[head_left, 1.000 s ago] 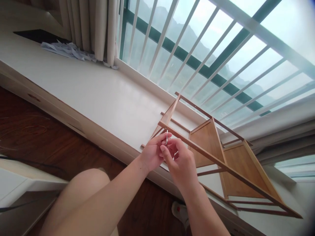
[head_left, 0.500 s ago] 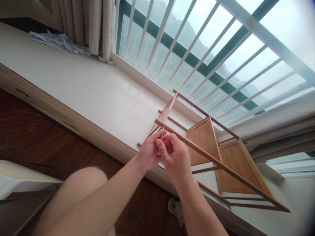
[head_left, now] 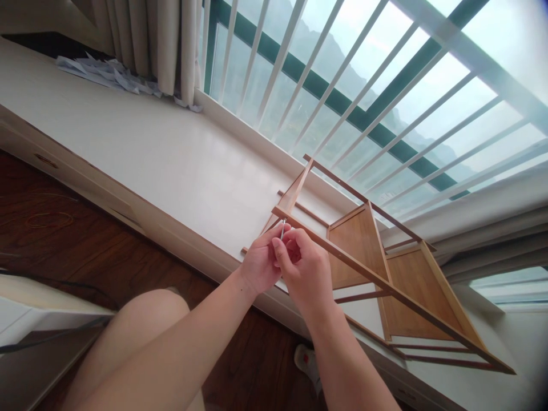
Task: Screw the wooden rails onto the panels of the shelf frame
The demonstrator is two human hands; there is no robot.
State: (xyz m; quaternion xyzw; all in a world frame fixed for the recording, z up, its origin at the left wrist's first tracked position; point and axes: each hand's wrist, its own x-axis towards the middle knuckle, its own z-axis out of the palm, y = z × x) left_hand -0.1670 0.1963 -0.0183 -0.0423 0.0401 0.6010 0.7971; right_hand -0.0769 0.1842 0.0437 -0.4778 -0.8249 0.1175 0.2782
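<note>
A wooden shelf frame (head_left: 363, 262) lies on its side on the white window ledge. At the near end of its upper rail, a thin silver hex key (head_left: 283, 229) stands with its tip against the wood. My right hand (head_left: 306, 262) pinches the key between thumb and curled fingers. Pressed close beside it, my left hand (head_left: 262, 264) is closed, with its fingers curled near the key and the rail. My right hand partly covers those fingers, so I cannot make out what they hold.
Behind the frame runs a barred window (head_left: 342, 85). Grey curtains (head_left: 171, 51) hang at the left over crumpled white paper (head_left: 107, 74). A white piece of furniture (head_left: 47, 319) stands at lower left. On the dark wood floor (head_left: 240, 354) is a shoe (head_left: 306, 362).
The view has shifted slightly, so the frame sits a little further right. Both hands stay together at the same end of the rail, with the key still in my right hand.
</note>
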